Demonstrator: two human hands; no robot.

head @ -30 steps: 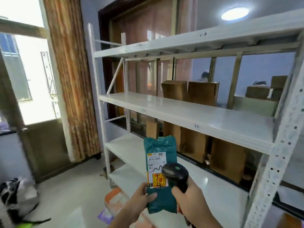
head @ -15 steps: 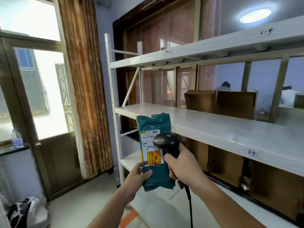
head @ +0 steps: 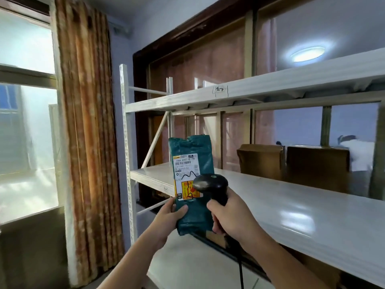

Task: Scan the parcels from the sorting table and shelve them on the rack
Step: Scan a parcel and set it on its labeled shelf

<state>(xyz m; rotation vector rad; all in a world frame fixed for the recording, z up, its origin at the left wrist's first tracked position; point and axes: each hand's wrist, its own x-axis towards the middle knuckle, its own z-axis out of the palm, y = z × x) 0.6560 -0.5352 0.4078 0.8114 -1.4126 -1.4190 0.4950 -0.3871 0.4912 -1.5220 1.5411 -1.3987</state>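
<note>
Teal parcel [head: 192, 163] in L hand [head: 169, 219], scanner [head: 212, 184] in R hand [head: 230, 219].

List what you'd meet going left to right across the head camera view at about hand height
Window → curtain → rack upright → left hand → teal parcel → right hand gripping the scanner → white shelf.

Parcel label [head: 186, 176] text too small; lower corner behind scanner [head: 211, 183].
</note>
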